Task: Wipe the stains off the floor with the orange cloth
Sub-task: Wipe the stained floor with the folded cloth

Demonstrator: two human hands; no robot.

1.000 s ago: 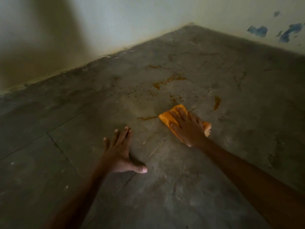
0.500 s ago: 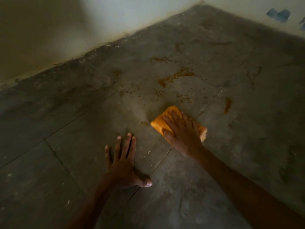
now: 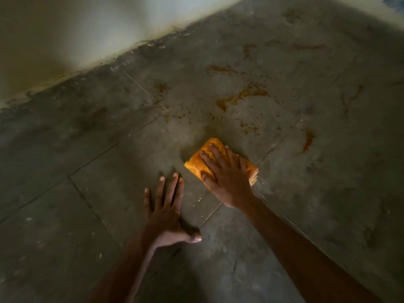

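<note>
Nearest the camera, two bare forearms reach forward over a dim grey tiled floor [image 3: 65,237] crossed by thin grout lines. The left hand [image 3: 166,215] lies flat on a tile, palm down, its fingers spread apart and pointing away from the camera, the thumb stuck out to the right along the floor; it grips nothing. Just beyond and to the right, the right hand [image 3: 227,178] presses down flat on the orange cloth [image 3: 196,165], fingers extended and slightly fanned over the top of it rather than curled around it, the thumb lying along the cloth's near-left edge. The cloth is folded into a thick pad and sits on the floor close to a grout line, its left and far corners showing past the fingers and a paler frayed edge poking out at the right side of the hand. The two hands are near each other but apart. Farther on, orange-brown stains mark the tiles: a scatter of small specks [image 3: 249,127] just beyond the cloth, a curved streak [image 3: 240,97] past those, and a short smear [image 3: 308,141] off to the right. Fainter marks lie farther still, towards the pale wall [image 3: 87,29], whose grimy base meets the floor along a diagonal line.
</note>
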